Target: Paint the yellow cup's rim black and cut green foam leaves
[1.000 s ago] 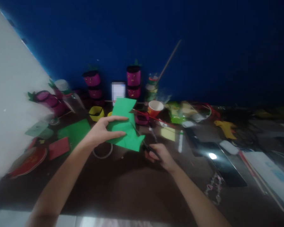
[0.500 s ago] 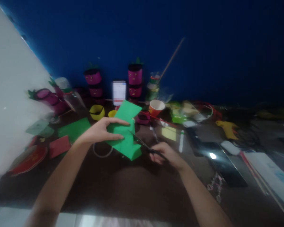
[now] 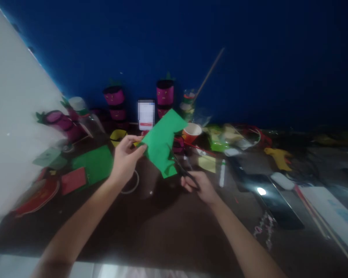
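Note:
A sheet of green paper with a notch cut in its right side is held up over the dark table. My left hand pinches its left edge between thumb and fingers. Black-handled scissors are in my right hand, which is closed around the handles. Their blades point up and left and reach the notch at the sheet's right side. Blur hides whether the blades are closed. Behind the sheet, a yellow ring-shaped piece is partly covered by my left hand.
Purple paper figures and a lit phone stand by the blue wall. An orange cup, yellow notes and a marker lie right of the sheet. Another green sheet lies left, a dark phone right, a yellow glue gun beyond.
The green sheet has risen and turned, shifting right. My left hand has gone from lying spread over the sheet to pinching its left edge. The scissors have moved slightly up.

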`<state>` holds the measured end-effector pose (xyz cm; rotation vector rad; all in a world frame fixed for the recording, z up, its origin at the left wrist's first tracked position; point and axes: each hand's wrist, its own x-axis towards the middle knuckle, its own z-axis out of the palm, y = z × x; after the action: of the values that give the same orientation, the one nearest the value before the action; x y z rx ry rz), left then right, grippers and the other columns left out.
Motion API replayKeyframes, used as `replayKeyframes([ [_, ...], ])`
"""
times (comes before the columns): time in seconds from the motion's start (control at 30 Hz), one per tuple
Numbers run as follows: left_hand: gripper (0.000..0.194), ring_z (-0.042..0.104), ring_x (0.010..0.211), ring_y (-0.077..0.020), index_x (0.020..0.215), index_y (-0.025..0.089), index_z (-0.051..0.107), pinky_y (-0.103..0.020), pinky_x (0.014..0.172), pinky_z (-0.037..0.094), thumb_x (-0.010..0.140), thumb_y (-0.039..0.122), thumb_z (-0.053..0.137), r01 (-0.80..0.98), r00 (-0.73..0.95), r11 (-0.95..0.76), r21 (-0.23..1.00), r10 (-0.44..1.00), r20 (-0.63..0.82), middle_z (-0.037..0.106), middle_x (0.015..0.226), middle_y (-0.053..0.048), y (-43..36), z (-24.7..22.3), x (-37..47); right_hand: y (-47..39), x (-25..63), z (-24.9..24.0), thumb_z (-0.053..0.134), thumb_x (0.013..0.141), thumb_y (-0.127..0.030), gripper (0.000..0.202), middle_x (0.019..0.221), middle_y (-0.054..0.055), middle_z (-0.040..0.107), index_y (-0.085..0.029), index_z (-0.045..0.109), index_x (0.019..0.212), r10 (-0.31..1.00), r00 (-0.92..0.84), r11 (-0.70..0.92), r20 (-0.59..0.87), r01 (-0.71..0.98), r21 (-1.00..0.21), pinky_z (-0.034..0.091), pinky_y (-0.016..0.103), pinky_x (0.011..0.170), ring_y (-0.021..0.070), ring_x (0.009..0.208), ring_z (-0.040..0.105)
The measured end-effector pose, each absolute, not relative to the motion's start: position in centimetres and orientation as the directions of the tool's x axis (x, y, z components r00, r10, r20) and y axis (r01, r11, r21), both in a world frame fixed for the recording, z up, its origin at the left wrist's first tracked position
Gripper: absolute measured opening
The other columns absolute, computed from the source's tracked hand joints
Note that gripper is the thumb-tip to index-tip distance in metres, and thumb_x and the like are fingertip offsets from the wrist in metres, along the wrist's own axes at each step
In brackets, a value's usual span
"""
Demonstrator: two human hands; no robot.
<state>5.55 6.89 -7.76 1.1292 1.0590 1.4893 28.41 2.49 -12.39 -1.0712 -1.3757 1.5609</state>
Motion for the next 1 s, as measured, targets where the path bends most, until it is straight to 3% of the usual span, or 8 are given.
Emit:
replayKeyframes([
  [0.13,0.008,0.058,0.086,-0.0119,0.078,0.02,0.06,-0.024,0.072,0.047,0.072,0.025,0.062,-0.11,-0.19,-0.288,0.951,0.946,0.264,0.058,0.102,-0.002,5.7,-8.7,7.3,2.3,28.0,-12.8,0.062,0.069,-0.056,0.045,0.042,-0.004,0.042,-0.013,0.058,0.058,0.959,-0.27,-0.104,-0.086,-0.055,-0.993,0.022,0.022,0.043,0.0074,0.041,0.035],
  [0.27,0.025,0.053,0.062,-0.0097,0.098,0.023,0.061,-0.022,0.056,0.045,0.074,0.029,0.062,0.007,-0.091,-0.202,0.979,0.975,0.201,0.057,0.074,0.002,4.4,-8.7,8.5,2.1,27.7,-13.0,0.061,0.071,-0.056,0.044,0.044,-0.004,0.042,-0.013,0.058,0.059,0.965,-0.245,-0.113,-0.096,-0.058,-0.992,0.022,0.022,0.042,0.0075,0.041,0.034],
  [0.37,0.034,0.047,0.051,-0.0077,0.105,0.022,0.06,-0.02,0.047,0.041,0.072,0.031,0.065,0.112,-0.044,-0.136,0.984,0.989,0.142,0.056,0.067,0.003,3.9,-8.7,8.8,2.0,27.6,-12.9,0.061,0.07,-0.057,0.046,0.043,-0.004,0.042,-0.013,0.057,0.059,0.956,-0.28,-0.105,-0.087,-0.051,-0.993,0.025,0.023,0.044,0.0076,0.042,0.035],
  [0.43,0.038,0.05,0.053,-0.008,0.108,0.022,0.059,-0.019,0.047,0.042,0.072,0.031,0.066,0.159,-0.047,-0.132,0.978,0.989,0.141,0.06,0.074,0.002,3.9,-8.9,8.8,2.0,27.6,-12.8,0.061,0.07,-0.058,0.047,0.042,-0.004,0.042,-0.012,0.058,0.059,0.946,-0.314,-0.095,-0.079,-0.036,-0.995,0.026,0.022,0.045,0.0074,0.042,0.036],
  [0.63,0.044,0.061,0.086,-0.0171,0.114,0.02,0.057,-0.027,0.073,0.051,0.071,0.021,0.064,0.151,0.065,-0.239,0.959,0.971,0.232,0.063,0.105,-0.006,5.0,-9.1,7.7,2.1,28.2,-12.6,0.058,0.069,-0.062,0.052,0.042,-0.002,0.045,-0.011,0.059,0.059,0.916,-0.393,-0.082,-0.079,0.01,-0.997,0.023,0.022,0.042,0.0072,0.041,0.037],
  [0.83,0.047,0.06,0.067,-0.0125,0.115,0.021,0.056,-0.024,0.06,0.05,0.07,0.017,0.064,0.266,0.238,-0.173,0.948,0.965,0.109,0.065,0.093,-0.003,5.4,-7.6,6.8,2.3,28.7,-12.1,0.057,0.072,-0.06,0.05,0.043,-0.002,0.045,-0.011,0.058,0.059,0.894,-0.445,-0.055,-0.051,0.004,-0.998,0.022,0.021,0.04,0.0066,0.039,0.036],
  [1.0,0.048,0.061,0.087,-0.0172,0.118,0.02,0.054,-0.028,0.075,0.05,0.071,0.016,0.063,0.259,0.39,-0.278,0.925,0.906,0.163,0.062,0.106,-0.005,5.8,-7.4,5.9,2.2,29.1,-11.9,0.058,0.072,-0.059,0.051,0.045,-0.001,0.045,-0.01,0.059,0.059,0.871,-0.489,-0.06,-0.048,-0.008,-0.998,0.021,0.021,0.039,0.0065,0.041,0.038],
])
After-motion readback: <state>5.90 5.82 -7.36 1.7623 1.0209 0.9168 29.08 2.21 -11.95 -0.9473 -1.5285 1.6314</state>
